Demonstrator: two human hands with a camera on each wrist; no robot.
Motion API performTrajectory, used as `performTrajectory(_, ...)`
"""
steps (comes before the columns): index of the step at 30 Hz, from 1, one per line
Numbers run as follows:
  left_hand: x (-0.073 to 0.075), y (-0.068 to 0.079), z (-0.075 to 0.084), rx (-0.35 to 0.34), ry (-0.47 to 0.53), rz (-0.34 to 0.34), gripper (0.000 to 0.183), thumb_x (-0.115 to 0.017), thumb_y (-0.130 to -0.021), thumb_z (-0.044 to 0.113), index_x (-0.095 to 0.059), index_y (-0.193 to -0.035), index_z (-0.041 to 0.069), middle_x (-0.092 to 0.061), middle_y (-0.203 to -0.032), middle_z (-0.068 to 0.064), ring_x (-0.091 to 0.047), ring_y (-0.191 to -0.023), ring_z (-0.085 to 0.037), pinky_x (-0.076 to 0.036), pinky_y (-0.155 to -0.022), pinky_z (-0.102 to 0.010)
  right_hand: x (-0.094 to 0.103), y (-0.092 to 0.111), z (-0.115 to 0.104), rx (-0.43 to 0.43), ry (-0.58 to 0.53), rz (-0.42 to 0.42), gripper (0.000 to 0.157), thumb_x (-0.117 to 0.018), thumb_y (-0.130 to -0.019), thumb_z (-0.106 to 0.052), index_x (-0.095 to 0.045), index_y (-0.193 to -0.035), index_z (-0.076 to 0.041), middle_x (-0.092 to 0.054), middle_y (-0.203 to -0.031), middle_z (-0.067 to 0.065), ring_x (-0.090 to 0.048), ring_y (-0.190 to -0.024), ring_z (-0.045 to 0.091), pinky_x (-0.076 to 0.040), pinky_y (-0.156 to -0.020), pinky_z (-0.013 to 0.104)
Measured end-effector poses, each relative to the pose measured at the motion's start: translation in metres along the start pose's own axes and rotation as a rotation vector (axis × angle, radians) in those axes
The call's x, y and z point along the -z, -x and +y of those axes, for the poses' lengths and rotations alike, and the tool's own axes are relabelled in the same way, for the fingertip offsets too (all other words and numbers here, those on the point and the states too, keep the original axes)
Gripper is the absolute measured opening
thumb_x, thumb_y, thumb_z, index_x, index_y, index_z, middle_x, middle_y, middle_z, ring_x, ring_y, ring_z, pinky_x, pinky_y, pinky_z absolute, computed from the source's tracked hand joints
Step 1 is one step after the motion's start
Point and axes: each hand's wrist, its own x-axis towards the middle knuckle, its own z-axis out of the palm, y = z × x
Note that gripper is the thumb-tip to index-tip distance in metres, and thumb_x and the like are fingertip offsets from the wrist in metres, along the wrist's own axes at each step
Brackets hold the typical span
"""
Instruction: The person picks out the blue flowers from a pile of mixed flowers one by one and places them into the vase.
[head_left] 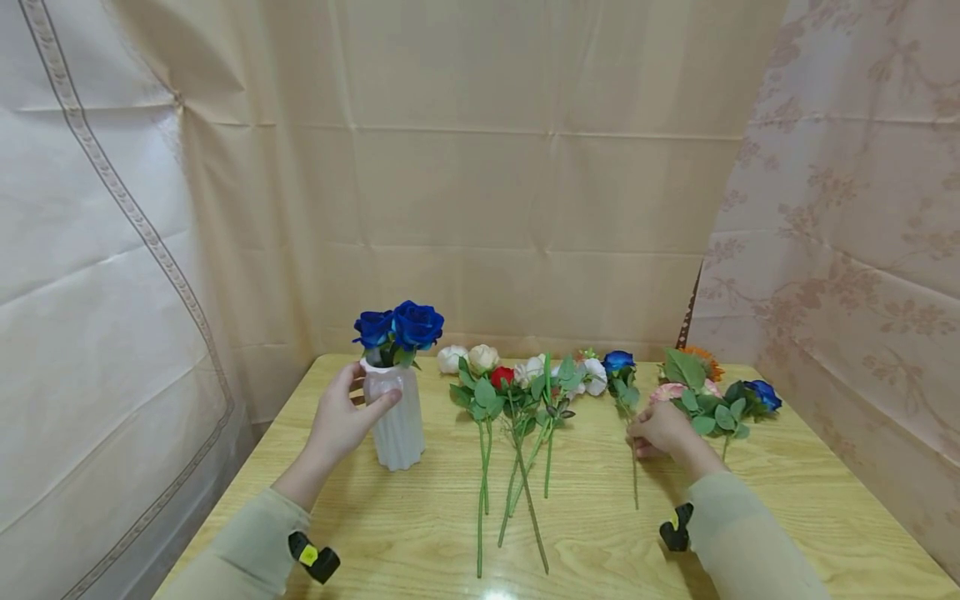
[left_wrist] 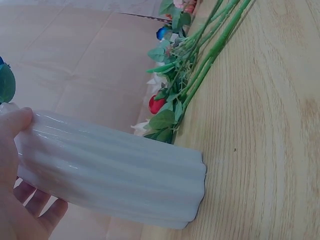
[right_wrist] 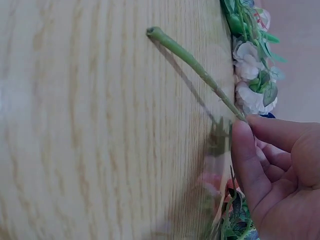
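A white ribbed vase (head_left: 399, 429) stands upright at the left of the table, with two blue roses (head_left: 417, 325) rising from its mouth. My left hand (head_left: 341, 417) grips it near the top, thumb on one side and fingers round the other. In the left wrist view the glossy vase (left_wrist: 110, 165) reaches down to the wood. Over on the right, my right hand (head_left: 663, 432) pinches the stem of a blue rose (head_left: 618, 362) between thumb and forefinger. The right wrist view shows the cut end of that green stem (right_wrist: 192, 64) angled close over the table.
White, cream and red flowers (head_left: 502, 377) lie mid-table, their long green stems (head_left: 482, 500) pointing toward me, some crossing. Right of my right hand lie pink flowers, another blue rose (head_left: 763, 395) and an orange flower (head_left: 703, 362). A beige curtain (head_left: 525, 192) hangs behind the table (head_left: 600, 542).
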Motion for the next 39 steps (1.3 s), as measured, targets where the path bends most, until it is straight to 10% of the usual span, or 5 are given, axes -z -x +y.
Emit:
performTrajectory(16,0.000,0.000,0.000,0.005,0.001,-0.005,0.076,-0.076,-0.090,0.048,-0.045,-0.145,0.006,-0.053,-0.140,-0.014,-0.050,-0.128,-0.035,-0.048,-0.103,-0.056,0.004,-0.005,-0.004,0.084,0.047,0.024,0.019,-0.062,-0.100,-0.006,-0.066,-0.086,0.007,-0.062,-0.062,0.007,-0.063,-0.054,0.017,-0.057,-0.055,0.034)
performTrajectory(39,0.001,0.001,0.002,0.003,-0.004,-0.010,0.078,-0.076,-0.089,0.052,-0.045,-0.145,0.007,-0.053,-0.140,-0.014,-0.051,-0.127,-0.036,-0.048,-0.102,-0.055,0.007,-0.001,-0.024,0.236,-0.033,0.197,0.021,-0.066,-0.101,-0.014,-0.063,-0.109,0.005,-0.066,-0.092,0.015,-0.070,-0.077,0.021,-0.062,-0.072,0.041)
